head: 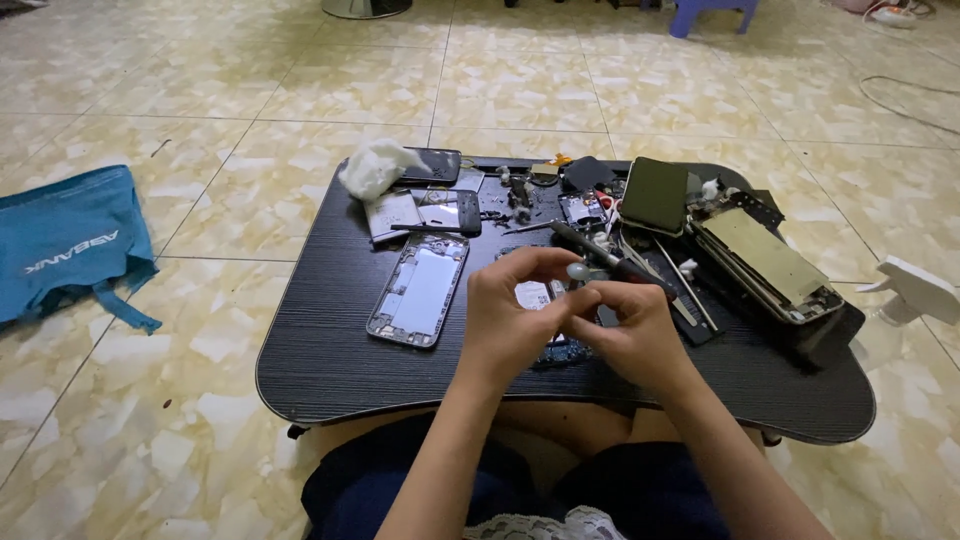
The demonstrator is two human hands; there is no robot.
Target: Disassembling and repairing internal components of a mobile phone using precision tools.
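Screwdriver (600, 258) held between both hands, above table (330, 360).

I see my left hand (515, 315) and right hand (630, 335) meeting over the near middle of the black lap table (330, 370), fingertips pinching something small and pale I cannot make out. A dark screwdriver (600, 258) lies in my right hand. Left of them lies an opened phone frame (418, 290). Far right sits a stripped tablet (765, 258), and a white rag (375, 165) at the far left corner. A blue bag (70, 240) lies on the tiled floor, left.
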